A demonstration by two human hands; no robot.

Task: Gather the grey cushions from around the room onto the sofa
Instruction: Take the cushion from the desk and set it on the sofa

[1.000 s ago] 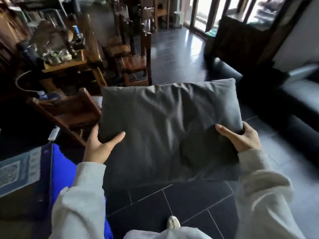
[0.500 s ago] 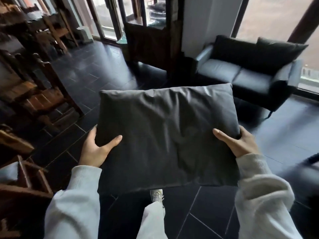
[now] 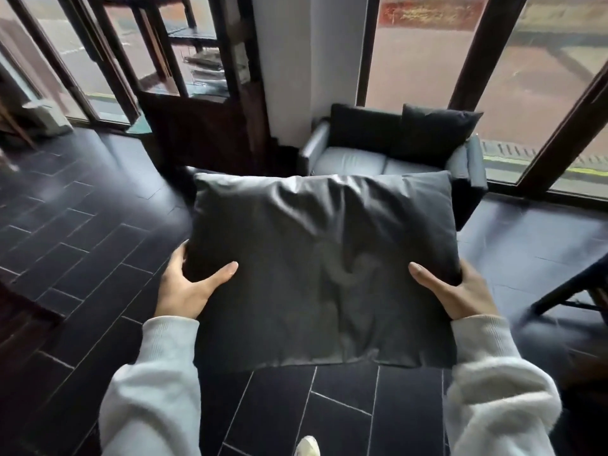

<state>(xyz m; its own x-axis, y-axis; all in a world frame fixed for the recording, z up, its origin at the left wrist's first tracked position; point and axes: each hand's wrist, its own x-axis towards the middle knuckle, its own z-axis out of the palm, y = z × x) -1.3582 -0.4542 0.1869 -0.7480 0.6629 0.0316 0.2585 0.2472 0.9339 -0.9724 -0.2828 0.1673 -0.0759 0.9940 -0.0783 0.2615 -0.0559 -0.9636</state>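
Note:
I hold a large grey cushion flat in front of me, above the dark tiled floor. My left hand grips its left edge with the thumb on top. My right hand grips its right edge the same way. Straight ahead, past the cushion's far edge, stands a small dark sofa with pale grey seat pads. Two dark cushions lean against its back, one on the left and one on the right. The held cushion hides the sofa's front edge.
A dark wooden cabinet with glass doors stands left of the sofa beside a white pillar. Tall windows with dark frames run behind the sofa. A dark chair leg juts in at the right. My shoe shows below.
My view has swung right from the wooden dining chairs to the sofa, which now lies straight ahead and nearer. Both hands keep the same grip on the cushion.

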